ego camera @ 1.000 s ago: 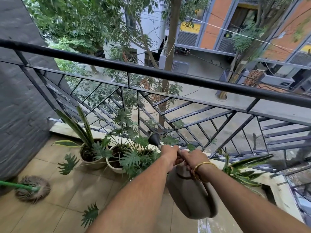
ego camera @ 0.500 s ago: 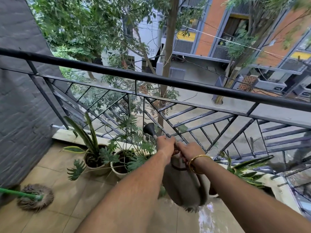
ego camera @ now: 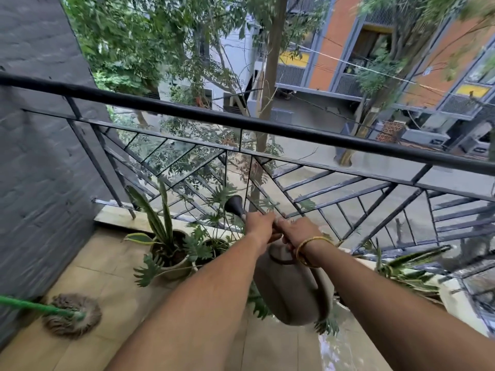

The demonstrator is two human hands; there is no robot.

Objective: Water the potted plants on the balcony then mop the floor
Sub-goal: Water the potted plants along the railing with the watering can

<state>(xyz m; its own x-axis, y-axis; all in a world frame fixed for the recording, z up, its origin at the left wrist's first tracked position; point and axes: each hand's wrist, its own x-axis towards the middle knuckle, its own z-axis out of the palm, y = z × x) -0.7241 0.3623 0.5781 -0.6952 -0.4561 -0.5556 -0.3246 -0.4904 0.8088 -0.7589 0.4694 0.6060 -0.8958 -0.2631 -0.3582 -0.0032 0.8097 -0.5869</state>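
I hold a grey watering can (ego camera: 292, 290) out in front of me, above the balcony floor. My left hand (ego camera: 261, 224) grips its spout just behind the dark rose head (ego camera: 235, 205). My right hand (ego camera: 300, 232), with a gold bangle on the wrist, grips the can's handle. The rose points toward two potted plants by the railing: a snake plant in a pale pot (ego camera: 171, 259) and a leafy split-leaf plant (ego camera: 211, 245) beside it. Another snake plant (ego camera: 407, 269) sits at the right. A string mop (ego camera: 72, 314) with a green handle lies on the tiles at lower left.
A black metal railing (ego camera: 241, 124) runs across the balcony's outer edge, with a low pale ledge (ego camera: 115, 216) under it. A dark grey brick wall (ego camera: 40, 170) closes the left side. A wet patch (ego camera: 334, 352) shines on the beige tiles below the can.
The can has lifted and its spout has risen, now level with the railing's lower bars. The view has tilted upward and to the right, so plants and mop sit lower-left.
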